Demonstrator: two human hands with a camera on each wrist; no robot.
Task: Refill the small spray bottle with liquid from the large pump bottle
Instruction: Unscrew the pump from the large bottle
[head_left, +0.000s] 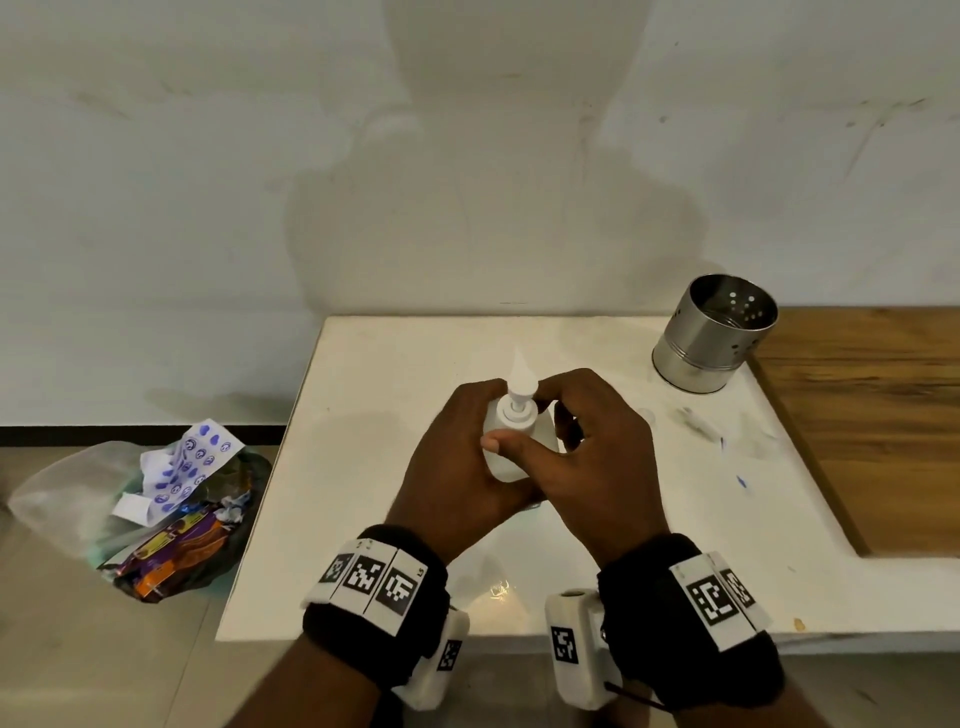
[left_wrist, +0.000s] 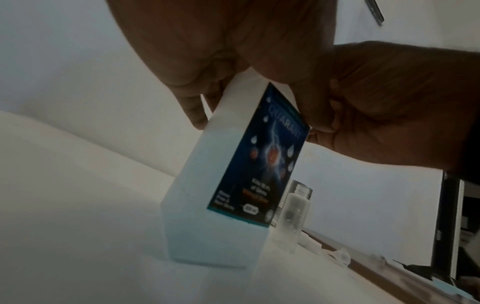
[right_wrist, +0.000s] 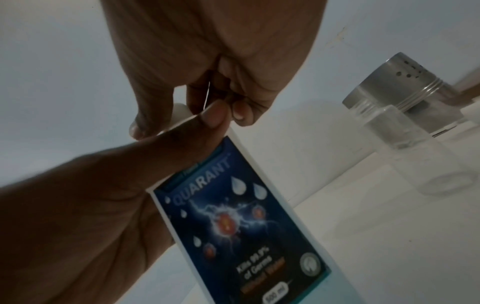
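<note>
The large white pump bottle (head_left: 506, 457), blue-labelled, stands on the white table (head_left: 389, 374), with both hands around it. My left hand (head_left: 467, 441) grips its body from the left. My right hand (head_left: 524, 418) curls thumb and fingers around the pump collar (head_left: 514, 413) at the top. In the left wrist view the small clear spray bottle (left_wrist: 293, 216) stands uncapped just right of the pump bottle (left_wrist: 233, 174). It also shows in the right wrist view as a clear bottle (right_wrist: 415, 154) beside the label (right_wrist: 233, 226). In the head view my right hand hides it.
A perforated steel holder (head_left: 711, 332) stands at the table's back right, next to a wooden surface (head_left: 872, 426). A small clear cap (head_left: 647, 415) lies right of my hands. A bag of rubbish (head_left: 171, 499) sits on the floor to the left.
</note>
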